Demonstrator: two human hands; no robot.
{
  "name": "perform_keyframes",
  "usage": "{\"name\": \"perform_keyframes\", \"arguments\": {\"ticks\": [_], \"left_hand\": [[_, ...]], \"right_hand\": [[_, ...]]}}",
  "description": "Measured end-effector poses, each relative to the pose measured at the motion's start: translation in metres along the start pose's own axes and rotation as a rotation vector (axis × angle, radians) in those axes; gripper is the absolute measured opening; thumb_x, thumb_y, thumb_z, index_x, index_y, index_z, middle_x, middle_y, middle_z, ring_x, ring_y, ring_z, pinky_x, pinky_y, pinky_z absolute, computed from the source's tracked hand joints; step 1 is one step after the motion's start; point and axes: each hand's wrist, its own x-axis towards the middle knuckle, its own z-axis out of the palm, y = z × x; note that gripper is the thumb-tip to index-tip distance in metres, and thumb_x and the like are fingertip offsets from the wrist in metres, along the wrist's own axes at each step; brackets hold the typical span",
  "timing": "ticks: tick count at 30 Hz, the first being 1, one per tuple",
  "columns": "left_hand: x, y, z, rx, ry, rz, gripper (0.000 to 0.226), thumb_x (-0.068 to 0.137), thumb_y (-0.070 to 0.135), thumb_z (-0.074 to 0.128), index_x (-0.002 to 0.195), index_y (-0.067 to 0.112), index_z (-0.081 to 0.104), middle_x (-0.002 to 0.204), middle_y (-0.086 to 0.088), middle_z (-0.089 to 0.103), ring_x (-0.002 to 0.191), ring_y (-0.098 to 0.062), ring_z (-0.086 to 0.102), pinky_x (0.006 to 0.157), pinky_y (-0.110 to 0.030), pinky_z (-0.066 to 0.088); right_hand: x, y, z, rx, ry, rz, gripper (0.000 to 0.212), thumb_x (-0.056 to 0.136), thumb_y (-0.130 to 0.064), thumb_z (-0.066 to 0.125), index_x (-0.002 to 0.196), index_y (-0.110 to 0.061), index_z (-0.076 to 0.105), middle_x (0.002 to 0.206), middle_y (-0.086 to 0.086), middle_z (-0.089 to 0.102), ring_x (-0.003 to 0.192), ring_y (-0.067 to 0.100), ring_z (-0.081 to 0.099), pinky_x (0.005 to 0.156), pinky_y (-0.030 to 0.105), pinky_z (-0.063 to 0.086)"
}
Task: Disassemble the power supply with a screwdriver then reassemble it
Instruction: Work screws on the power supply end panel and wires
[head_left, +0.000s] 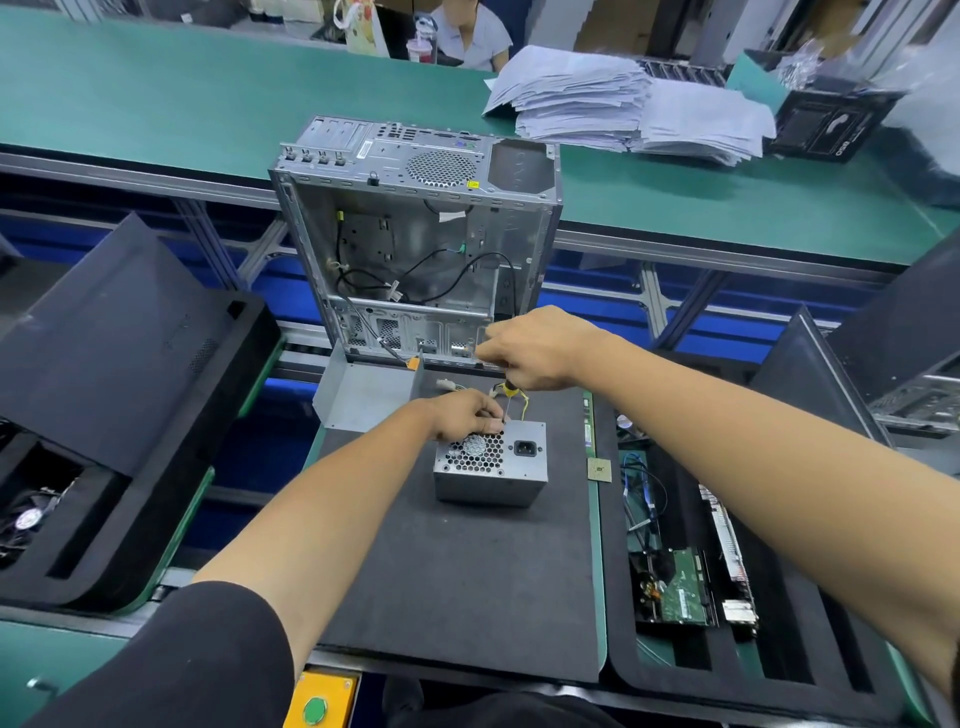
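**A:** What have you got in front of you, by count?

**B:** One PSU (491, 470), sitting on your black mat (467, 582). One screwdriver (508, 395). One open PC case (415, 234) standing behind the mat, one bent metal cover (363, 395) at the mat's far left corner, one small chip (599, 470) just off the mat's right edge. One paper stack (623, 104) on the green bench beyond.

**A:** And your two hands?

**B:** Your right hand (540, 348) is curled round the screwdriver's yellow-and-black handle, above the PSU's far edge. The shaft runs down from it to the top rear of the PSU, close to your left fingertips.

**A:** The left?

**B:** Your left hand (462, 415) rests on the PSU's top far edge, just above the fan grille, fingers bent down against the metal near the shaft. Whether they pinch the shaft or only steady the box, you cannot tell from here.

**A:** Where is the PSU relative to them?

**B:** Directly under both hands, grille and socket facing you.
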Motion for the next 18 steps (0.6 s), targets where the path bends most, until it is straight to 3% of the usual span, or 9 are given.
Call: {"name": "perform_keyframes", "arguments": {"ticks": [6, 9, 13, 18], "left_hand": [[-0.001, 0.0, 0.001, -0.006, 0.015, 0.017, 0.019, 0.105, 0.019, 0.059, 0.087, 0.024, 0.061, 0.08, 0.012, 0.056, 0.071, -0.001, 0.049, 0.066, -0.015, 0.038], [-0.002, 0.0, 0.002, 0.002, 0.014, 0.032, 0.012, 0.105, 0.02, 0.058, 0.094, 0.02, 0.064, 0.091, 0.003, 0.06, 0.084, -0.01, 0.051, 0.081, -0.025, 0.042], [-0.002, -0.001, 0.003, 0.003, 0.02, 0.02, 0.007, 0.105, 0.021, 0.058, 0.102, 0.017, 0.064, 0.105, -0.004, 0.062, 0.097, -0.013, 0.052, 0.094, -0.032, 0.041], [-0.002, -0.001, 0.004, -0.007, 0.032, -0.007, 0.027, 0.105, 0.021, 0.059, 0.123, 0.003, 0.067, 0.108, -0.001, 0.063, 0.103, -0.014, 0.055, 0.1, -0.033, 0.043]], "right_hand": [[0.001, -0.002, 0.003, -0.084, -0.045, 0.036, 0.018, 0.096, -0.028, 0.041, 0.083, -0.017, 0.047, 0.065, -0.003, 0.041, 0.066, 0.028, 0.05, 0.05, 0.03, 0.026], [-0.001, -0.001, -0.002, 0.016, -0.097, 0.079, 0.016, 0.094, -0.035, 0.048, 0.095, -0.022, 0.038, 0.066, -0.001, 0.047, 0.062, 0.027, 0.05, 0.051, 0.032, 0.029], [-0.003, 0.004, -0.01, 0.021, -0.142, 0.075, 0.032, 0.087, -0.02, 0.053, 0.102, -0.025, 0.025, 0.074, 0.005, 0.056, 0.059, 0.025, 0.05, 0.051, 0.032, 0.033], [0.003, 0.006, -0.008, -0.054, -0.065, 0.006, 0.016, 0.09, -0.026, 0.054, 0.093, -0.021, 0.04, 0.066, -0.002, 0.042, 0.058, 0.024, 0.043, 0.05, 0.031, 0.027]]}}
